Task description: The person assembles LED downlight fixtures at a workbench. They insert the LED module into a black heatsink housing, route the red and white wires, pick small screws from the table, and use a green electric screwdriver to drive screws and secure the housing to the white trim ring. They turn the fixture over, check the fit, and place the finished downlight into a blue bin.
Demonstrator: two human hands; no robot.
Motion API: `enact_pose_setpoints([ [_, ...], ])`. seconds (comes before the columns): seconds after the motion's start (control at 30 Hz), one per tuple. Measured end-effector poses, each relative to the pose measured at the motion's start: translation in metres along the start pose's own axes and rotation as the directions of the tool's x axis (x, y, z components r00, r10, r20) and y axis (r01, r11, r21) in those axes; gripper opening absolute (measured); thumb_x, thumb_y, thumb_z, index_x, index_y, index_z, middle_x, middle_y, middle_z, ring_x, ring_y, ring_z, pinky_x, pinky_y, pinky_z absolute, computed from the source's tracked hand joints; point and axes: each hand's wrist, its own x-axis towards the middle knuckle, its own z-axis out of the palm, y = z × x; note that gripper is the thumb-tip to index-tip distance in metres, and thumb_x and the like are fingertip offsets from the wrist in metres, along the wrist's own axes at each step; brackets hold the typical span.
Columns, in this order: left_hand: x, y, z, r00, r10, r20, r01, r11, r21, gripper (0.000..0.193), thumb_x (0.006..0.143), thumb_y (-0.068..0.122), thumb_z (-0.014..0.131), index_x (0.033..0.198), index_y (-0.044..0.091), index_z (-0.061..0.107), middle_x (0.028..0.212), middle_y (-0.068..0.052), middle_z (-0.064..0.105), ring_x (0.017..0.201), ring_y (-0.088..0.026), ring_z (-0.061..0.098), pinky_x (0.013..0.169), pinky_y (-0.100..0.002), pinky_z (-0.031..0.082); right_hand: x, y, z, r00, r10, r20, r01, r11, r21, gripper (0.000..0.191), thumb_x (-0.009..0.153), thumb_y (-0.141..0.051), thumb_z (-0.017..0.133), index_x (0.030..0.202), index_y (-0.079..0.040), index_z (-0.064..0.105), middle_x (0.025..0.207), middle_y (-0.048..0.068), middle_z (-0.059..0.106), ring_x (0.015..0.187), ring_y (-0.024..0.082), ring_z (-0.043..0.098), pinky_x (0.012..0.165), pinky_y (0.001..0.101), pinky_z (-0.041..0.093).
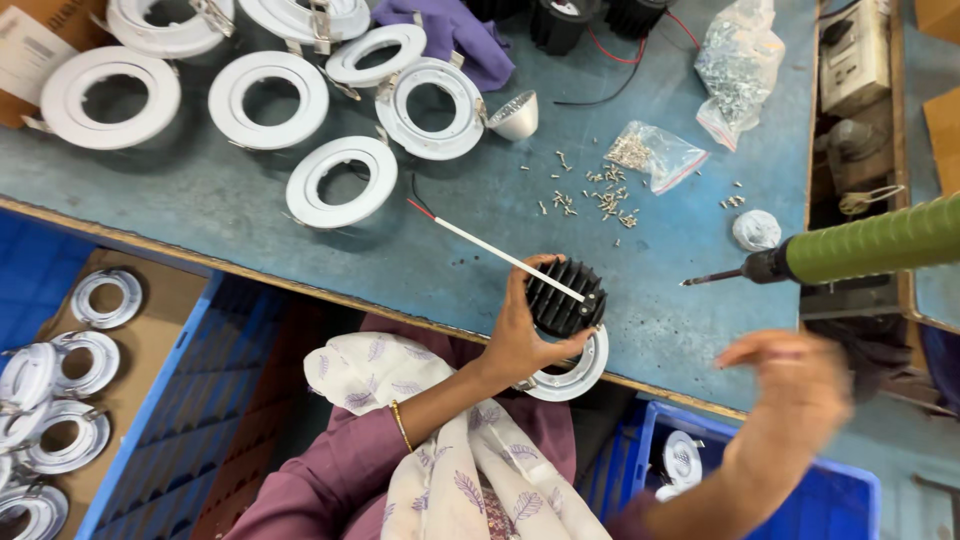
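Blue-grey workbench (250, 215): a black finned lamp body (565, 297) on its white ring (580, 372) is clasped by the left hand (522, 335); the blurred right hand (790, 395), apparently empty and open, is raised toward the green screwdriver (860, 245). Fastening seems next, calling for alignment.

Assembly workshop: workbench (250, 215), screws (605, 195), screwdriver (850, 250)

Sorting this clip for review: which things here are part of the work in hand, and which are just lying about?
In hand:
- black finned heat sink on a white ring, held by the left hand
- green screwdriver, near the blurred right hand
- loose screws

Lying about:
- white rings
- purple cloth
- screw bags
- blue crate
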Motion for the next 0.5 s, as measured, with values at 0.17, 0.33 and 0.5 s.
enact_pose_setpoints([
  [0.17,-0.001,-0.003,0.002,1.000,-0.011,-0.028,0.012,1.000,0.025,0.093,0.075,0.019,0.091,0.147,0.003,0.034,0.142,-0.016,0.049,0.134,-0.029,0.053,0.116,-0.039,0.044,-0.060,0.038,0.029,0.591,0.718,0.367,-0.596,0.696,-0.401,0.030,0.097,-0.023,0.052,0.112,-0.002,0.067,0.085,0.011,0.077,0.072,0.020,0.074,0.069,0.0304,0.060],
  [0.33,-0.004,-0.009,0.002,0.998,-0.028,-0.055,0.028,0.999,-0.018,0.091,0.076,0.016,0.091,0.147,0.003,0.035,0.142,-0.017,0.049,0.135,-0.028,0.054,0.116,-0.039,0.045,-0.103,0.047,0.058,0.557,0.774,0.302,-0.763,0.620,-0.180,0.037,0.100,-0.026,0.055,0.123,0.003,0.054,0.101,0.015,0.073,0.087,0.021,0.074,0.074,0.0343,0.059],
  [0.5,-0.007,-0.013,-0.001,0.996,-0.053,-0.070,0.042,0.989,-0.140,0.089,0.079,0.013,0.089,0.148,0.003,0.032,0.145,-0.017,0.050,0.138,-0.026,0.053,0.119,-0.038,0.044,-0.107,0.043,0.071,0.688,0.681,0.251,-0.715,0.695,0.071,0.035,0.100,-0.015,0.057,0.127,0.005,0.049,0.105,0.020,0.069,0.088,0.024,0.073,0.078,0.0347,0.061],
])
